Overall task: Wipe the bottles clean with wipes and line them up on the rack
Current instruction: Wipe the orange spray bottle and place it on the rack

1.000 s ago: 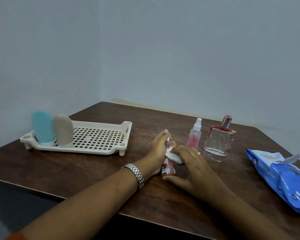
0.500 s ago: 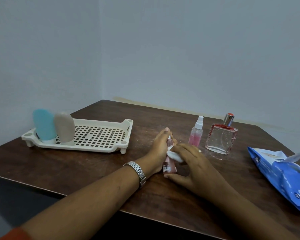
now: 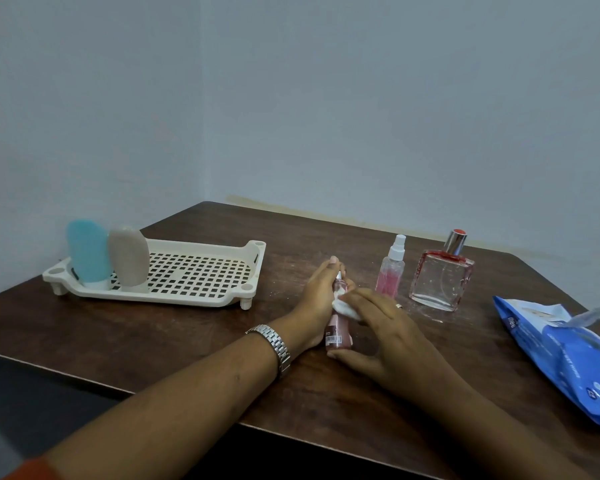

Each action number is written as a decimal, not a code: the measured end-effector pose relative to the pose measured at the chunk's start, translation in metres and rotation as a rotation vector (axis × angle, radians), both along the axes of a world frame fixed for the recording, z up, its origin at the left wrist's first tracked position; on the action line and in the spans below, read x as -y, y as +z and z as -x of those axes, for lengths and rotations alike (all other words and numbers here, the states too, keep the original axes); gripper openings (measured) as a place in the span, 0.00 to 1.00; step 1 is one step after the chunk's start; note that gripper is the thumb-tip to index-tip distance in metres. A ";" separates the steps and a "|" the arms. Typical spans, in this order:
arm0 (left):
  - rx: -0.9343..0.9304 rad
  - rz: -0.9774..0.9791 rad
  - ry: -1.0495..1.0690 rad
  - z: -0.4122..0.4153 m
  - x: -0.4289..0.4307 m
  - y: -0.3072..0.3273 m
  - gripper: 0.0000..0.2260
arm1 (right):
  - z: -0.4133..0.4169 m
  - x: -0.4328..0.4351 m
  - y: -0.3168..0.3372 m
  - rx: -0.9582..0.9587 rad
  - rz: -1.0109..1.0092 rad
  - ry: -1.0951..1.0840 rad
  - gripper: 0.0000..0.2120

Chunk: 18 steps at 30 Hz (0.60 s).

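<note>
— On the rack (image 3: pixel 194 296) at far left, how many?
— Only the blue bottle (image 3: pixel 87 251) and beige bottle (image 3: pixel 129 258). At near centre, left hand (image 3: pixel 317 296) grips the pink bottle (image 3: pixel 338 336); right hand (image 3: pixel 381 327) pinches a wipe (image 3: pixel 343 308) against it. Spray bottle (image 3: pixel 390 271) and perfume bottle (image 3: pixel 440 282) wait.

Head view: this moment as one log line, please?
step: wiping | left hand: holds pink bottle | right hand: holds wipe against it | rack: blue bottle, beige bottle | table: spray bottle, perfume bottle
</note>
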<state>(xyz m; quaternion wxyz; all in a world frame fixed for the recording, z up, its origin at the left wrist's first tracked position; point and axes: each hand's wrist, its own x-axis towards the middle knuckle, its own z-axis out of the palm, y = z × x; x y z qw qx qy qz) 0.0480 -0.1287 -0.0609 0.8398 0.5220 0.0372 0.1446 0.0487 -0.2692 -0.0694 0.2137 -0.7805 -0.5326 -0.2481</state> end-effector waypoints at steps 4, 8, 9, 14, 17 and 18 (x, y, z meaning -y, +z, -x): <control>0.014 -0.036 0.006 0.001 0.001 0.000 0.16 | -0.004 0.000 0.001 -0.077 -0.003 0.014 0.35; 0.003 -0.006 0.021 0.001 0.002 0.003 0.16 | -0.002 -0.001 0.003 -0.014 -0.030 0.038 0.31; 0.008 0.017 0.014 0.001 0.002 0.003 0.16 | -0.001 -0.001 0.003 -0.006 -0.031 0.042 0.29; -0.001 0.054 -0.007 -0.001 -0.001 0.002 0.15 | 0.003 0.001 0.003 0.035 -0.026 0.033 0.20; 0.007 0.047 -0.006 0.000 -0.001 0.003 0.15 | 0.005 0.001 0.002 0.082 -0.023 0.028 0.18; 0.012 0.044 -0.005 0.000 -0.001 0.004 0.15 | 0.005 0.001 0.002 0.092 -0.024 0.023 0.19</control>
